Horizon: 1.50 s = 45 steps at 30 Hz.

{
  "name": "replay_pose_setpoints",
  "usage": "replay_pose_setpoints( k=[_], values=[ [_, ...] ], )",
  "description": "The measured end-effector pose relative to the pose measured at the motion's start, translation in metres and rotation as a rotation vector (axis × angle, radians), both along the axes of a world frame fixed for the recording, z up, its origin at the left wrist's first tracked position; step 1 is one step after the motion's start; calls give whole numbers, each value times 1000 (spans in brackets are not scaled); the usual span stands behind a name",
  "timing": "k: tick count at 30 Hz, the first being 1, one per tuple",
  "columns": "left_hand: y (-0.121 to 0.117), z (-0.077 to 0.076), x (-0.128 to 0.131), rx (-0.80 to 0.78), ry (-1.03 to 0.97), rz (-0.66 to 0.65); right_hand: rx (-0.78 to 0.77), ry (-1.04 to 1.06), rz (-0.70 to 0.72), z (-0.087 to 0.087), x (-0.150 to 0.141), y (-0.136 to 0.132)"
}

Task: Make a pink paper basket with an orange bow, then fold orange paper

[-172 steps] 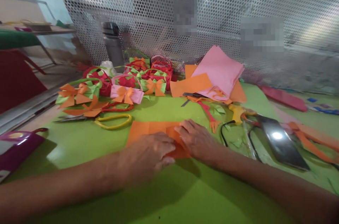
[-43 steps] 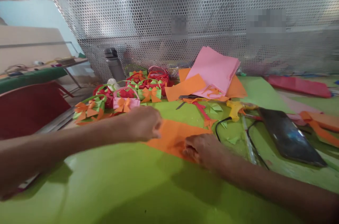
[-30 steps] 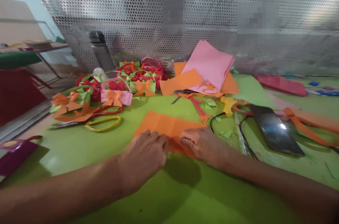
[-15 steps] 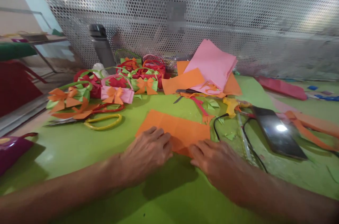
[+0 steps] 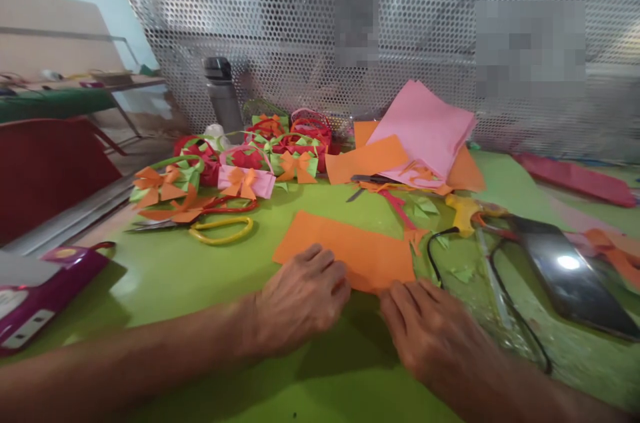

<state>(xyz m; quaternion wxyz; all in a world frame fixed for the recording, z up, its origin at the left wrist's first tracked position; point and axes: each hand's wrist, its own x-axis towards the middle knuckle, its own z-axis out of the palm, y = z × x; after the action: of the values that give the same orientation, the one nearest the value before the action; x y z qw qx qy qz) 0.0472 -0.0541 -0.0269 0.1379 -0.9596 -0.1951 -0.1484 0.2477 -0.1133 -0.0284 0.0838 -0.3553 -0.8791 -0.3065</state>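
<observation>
An orange sheet (image 5: 345, 243), which looks like felt or thick paper, lies on the green tabletop in front of me. My left hand (image 5: 307, 290) has its curled fingers on the near edge of the sheet. At the near right corner, the bent fingers of my right hand (image 5: 425, 316) grip the same edge; the thumb is hidden. Left of the sheet rest scissors (image 5: 221, 230) with yellow and red handles. Behind them stand several small bags with bows, among them a pink bag (image 5: 247, 181).
A yellow glue gun (image 5: 463, 213) with a black cord lies to the right, beside a dark phone (image 5: 570, 276). Stacked pink sheets (image 5: 425, 130) lean at the back. A grey bottle (image 5: 223, 100) stands by the perforated metal panel (image 5: 290, 3). A purple power strip (image 5: 55, 286) is at left.
The whole view has shifted, so things sit farther right in the picture. Both hands stay at the near edge of the orange sheet, the right fingers now curled more closely on its corner.
</observation>
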Motion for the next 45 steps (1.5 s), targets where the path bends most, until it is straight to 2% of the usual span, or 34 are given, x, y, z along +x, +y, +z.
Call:
replay_pose_setpoints(
  k=[4,8,13,17,22,24,28,30,32,40,45],
  values=[
    [3,-2,-2,35,-29,-34,-20,-67,18,12,1,-1],
    [6,-4,-4,120,-50,-32,-32,-100,37,17,5,-3],
    [-4,2,-10,173,3,-16,-135,53,88,11,6,-1],
    [-15,4,-17,98,41,-1,-293,225,53,2,6,3],
    [-15,-7,-25,23,-101,27,-498,273,13,-5,8,7],
    [-12,-12,-26,-36,-172,31,-567,371,6,-7,8,9],
    [-9,-16,-27,-326,-328,115,-699,643,-34,-8,5,12],
    [-9,-16,-28,-473,-350,164,-760,710,-63,-7,5,13],
    [-10,-16,-29,-548,-354,187,-798,732,-88,-6,5,14],
    [-7,-7,-27,-593,-371,210,-814,741,-97,-1,8,18],
    [0,1,-23,-525,-232,197,-777,652,-149,1,6,19]
  ],
)
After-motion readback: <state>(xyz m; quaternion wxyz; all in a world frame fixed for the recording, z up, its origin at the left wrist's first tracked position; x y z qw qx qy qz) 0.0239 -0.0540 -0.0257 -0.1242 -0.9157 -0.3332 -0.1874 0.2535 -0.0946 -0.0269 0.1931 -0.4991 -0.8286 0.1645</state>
